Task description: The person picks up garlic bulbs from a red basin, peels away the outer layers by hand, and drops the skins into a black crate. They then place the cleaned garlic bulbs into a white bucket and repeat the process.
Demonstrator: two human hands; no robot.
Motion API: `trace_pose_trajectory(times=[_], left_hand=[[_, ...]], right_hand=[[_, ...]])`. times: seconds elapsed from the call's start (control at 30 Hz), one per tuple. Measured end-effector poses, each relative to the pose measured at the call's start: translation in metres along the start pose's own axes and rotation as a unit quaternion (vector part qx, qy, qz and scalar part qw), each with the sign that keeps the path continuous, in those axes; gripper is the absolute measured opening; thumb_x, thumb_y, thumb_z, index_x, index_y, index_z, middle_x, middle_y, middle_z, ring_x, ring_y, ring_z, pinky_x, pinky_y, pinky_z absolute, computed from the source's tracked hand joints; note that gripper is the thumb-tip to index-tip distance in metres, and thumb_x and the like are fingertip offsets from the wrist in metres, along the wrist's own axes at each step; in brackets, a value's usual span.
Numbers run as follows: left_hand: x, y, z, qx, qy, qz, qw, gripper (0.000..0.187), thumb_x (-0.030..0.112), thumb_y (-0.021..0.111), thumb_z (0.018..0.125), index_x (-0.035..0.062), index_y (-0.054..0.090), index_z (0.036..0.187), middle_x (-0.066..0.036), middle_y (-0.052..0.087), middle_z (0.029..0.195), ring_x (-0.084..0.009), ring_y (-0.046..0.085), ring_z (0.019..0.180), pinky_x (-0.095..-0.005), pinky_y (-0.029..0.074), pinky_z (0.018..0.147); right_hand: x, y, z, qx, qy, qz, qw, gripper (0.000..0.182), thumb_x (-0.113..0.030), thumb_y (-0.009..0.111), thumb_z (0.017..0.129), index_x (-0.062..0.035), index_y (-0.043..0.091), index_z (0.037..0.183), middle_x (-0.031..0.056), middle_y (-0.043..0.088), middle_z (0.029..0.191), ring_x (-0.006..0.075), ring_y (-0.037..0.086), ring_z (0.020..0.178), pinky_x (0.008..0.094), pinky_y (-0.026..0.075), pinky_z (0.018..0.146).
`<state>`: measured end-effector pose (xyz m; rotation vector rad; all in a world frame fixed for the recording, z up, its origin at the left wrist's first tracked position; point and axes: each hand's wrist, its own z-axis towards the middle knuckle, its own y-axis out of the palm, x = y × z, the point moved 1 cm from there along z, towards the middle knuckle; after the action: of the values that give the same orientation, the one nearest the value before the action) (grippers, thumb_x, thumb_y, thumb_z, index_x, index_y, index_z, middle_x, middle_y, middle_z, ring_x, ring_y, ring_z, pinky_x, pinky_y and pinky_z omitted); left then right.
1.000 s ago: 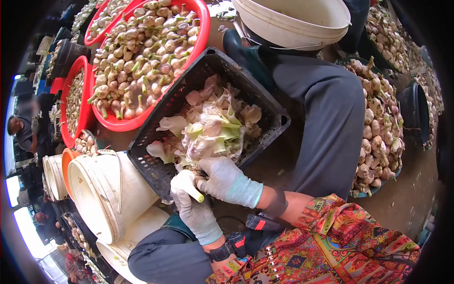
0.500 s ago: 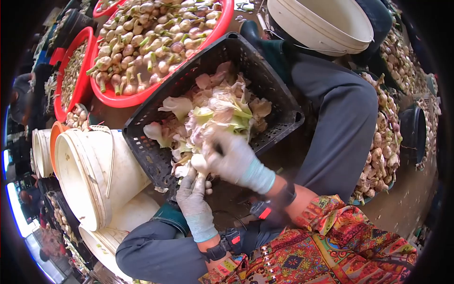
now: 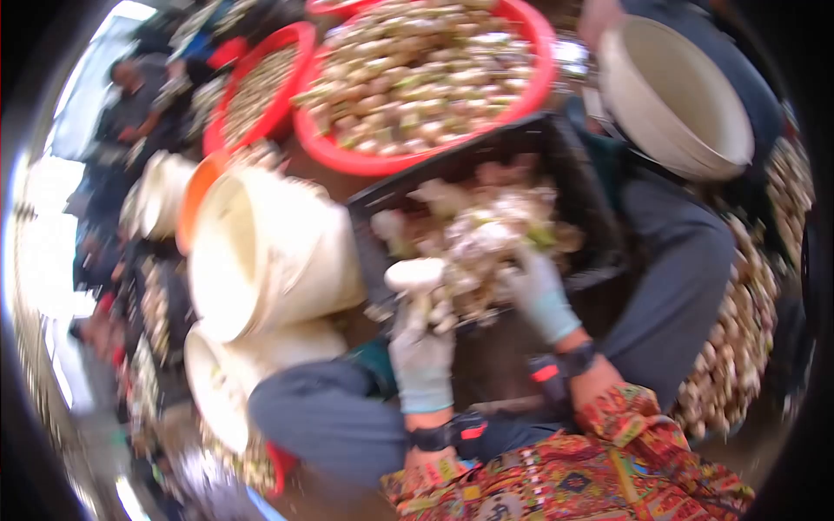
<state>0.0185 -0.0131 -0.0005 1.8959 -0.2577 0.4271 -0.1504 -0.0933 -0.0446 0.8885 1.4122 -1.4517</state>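
Note:
The whole view is smeared by motion. My left hand (image 3: 421, 347), in a pale glove with a light blue cuff, is closed around a garlic bulb (image 3: 415, 274), whose white head stands out above the fingers. Over the near side of a black crate (image 3: 595, 204) is my gloved right hand (image 3: 540, 291). Its fingertips reach the heap of garlic skins (image 3: 491, 230) in the crate, and blur hides whether they grip any. Both wrists wear dark bands.
Beyond the crate stands a red tub (image 3: 339, 158) full of garlic bulbs. White buckets (image 3: 295, 252) lean at the left, with another bucket (image 3: 678, 95) at the upper right. A pile of garlic (image 3: 725, 347) lies right of my knee. A person (image 3: 139, 95) is at the far left.
The camera view has swung, so the scene sits further right. My right hand has moved away from the bulb to the right side of the skins; my left hand still holds the garlic bulb.

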Motion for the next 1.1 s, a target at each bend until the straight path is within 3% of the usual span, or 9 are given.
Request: trace_pose_trajectory(times=[0.13,0.27,0.37,0.63,0.83,0.93,0.97,1.07,1.1], left_hand=[[0.043,0.012,-0.019,0.047,0.12,-0.11,0.985,0.026,0.01,0.053,0.093,-0.0016,0.052,0.117,-0.014,0.058,0.106,-0.0163,0.051,0.078,-0.0294,0.044,0.068],[0.138,0.029,-0.052,0.028,0.295,-0.072,0.952,0.028,0.007,0.055,0.093,0.0016,0.052,0.12,-0.009,0.056,0.094,-0.0137,0.052,0.077,-0.0243,0.045,0.064],[0.242,-0.018,-0.049,-0.002,0.502,-0.052,0.863,0.037,0.018,0.051,0.095,-0.0087,0.049,0.121,-0.017,0.059,0.115,-0.0219,0.058,0.09,-0.0315,0.05,0.075],[0.125,0.108,0.178,-0.001,0.143,0.405,0.903,0.032,0.019,0.053,0.095,0.0011,0.053,0.123,-0.011,0.063,0.106,-0.0159,0.06,0.084,-0.0272,0.048,0.071],[0.066,0.061,0.39,0.069,-0.12,0.738,0.661,0.03,0.017,0.065,0.084,0.0024,0.057,0.109,-0.006,0.063,0.087,-0.0151,0.059,0.057,-0.0261,0.048,0.048],[0.049,0.023,0.455,0.094,-0.123,0.791,0.592,0.027,0.013,0.073,0.074,-0.0003,0.059,0.093,-0.009,0.06,0.071,-0.0182,0.054,0.047,-0.031,0.042,0.04],[0.044,0.016,0.469,0.042,-0.078,0.858,0.505,0.019,0.01,0.073,0.072,0.0011,0.063,0.085,-0.008,0.06,0.066,-0.0165,0.053,0.047,-0.0305,0.042,0.042],[0.058,-0.001,0.483,0.024,-0.136,0.789,0.599,0.01,0.004,0.07,0.072,0.0015,0.066,0.08,-0.004,0.061,0.064,-0.0122,0.051,0.046,-0.0273,0.039,0.042],[0.055,0.029,0.459,0.063,-0.169,0.757,0.628,0.022,0.001,0.066,0.073,0.0017,0.066,0.095,-0.002,0.061,0.066,-0.0078,0.046,0.044,-0.0221,0.036,0.04]], right_hand=[[0.008,0.001,0.007,-0.069,0.121,0.119,0.983,0.036,-0.006,0.054,0.083,0.0076,0.056,0.116,0.014,0.065,0.102,0.0189,0.06,0.093,0.0305,0.046,0.085],[0.018,0.004,0.004,-0.084,0.087,0.099,0.988,0.036,-0.008,0.053,0.085,0.0061,0.055,0.118,0.0167,0.065,0.105,0.0222,0.061,0.094,0.033,0.046,0.085],[0.01,0.006,0.003,-0.06,0.074,0.021,0.995,0.033,-0.016,0.056,0.087,0.0022,0.057,0.115,0.0234,0.064,0.099,0.0339,0.063,0.092,0.0379,0.047,0.083],[-0.003,0.012,0.003,-0.206,0.083,-0.105,0.969,0.035,-0.037,0.058,0.086,-0.0024,0.061,0.09,0.0218,0.063,0.083,0.0403,0.061,0.079,0.0481,0.048,0.071],[0.003,0.006,0.014,-0.271,0.194,-0.001,0.943,0.037,-0.04,0.056,0.087,-0.0031,0.059,0.094,0.0214,0.062,0.086,0.0408,0.06,0.081,0.0469,0.048,0.071],[0.013,0.008,0.024,-0.297,0.244,0.066,0.921,0.039,-0.032,0.057,0.087,-0.0039,0.058,0.113,0.0237,0.063,0.096,0.04,0.06,0.089,0.0428,0.049,0.08],[0.012,0.006,0.027,-0.278,0.23,0.071,0.93,0.039,-0.031,0.056,0.088,-0.0036,0.057,0.115,0.024,0.063,0.094,0.0401,0.061,0.088,0.0429,0.049,0.08],[0.014,0.009,0.025,-0.244,0.241,0.116,0.932,0.037,-0.03,0.055,0.088,-0.0027,0.057,0.113,0.0245,0.062,0.093,0.0406,0.06,0.087,0.0433,0.049,0.08],[0.015,0.01,0.024,-0.256,0.248,0.104,0.929,0.035,-0.029,0.055,0.088,-0.0026,0.058,0.112,0.0246,0.062,0.092,0.0407,0.06,0.086,0.0435,0.049,0.078]])
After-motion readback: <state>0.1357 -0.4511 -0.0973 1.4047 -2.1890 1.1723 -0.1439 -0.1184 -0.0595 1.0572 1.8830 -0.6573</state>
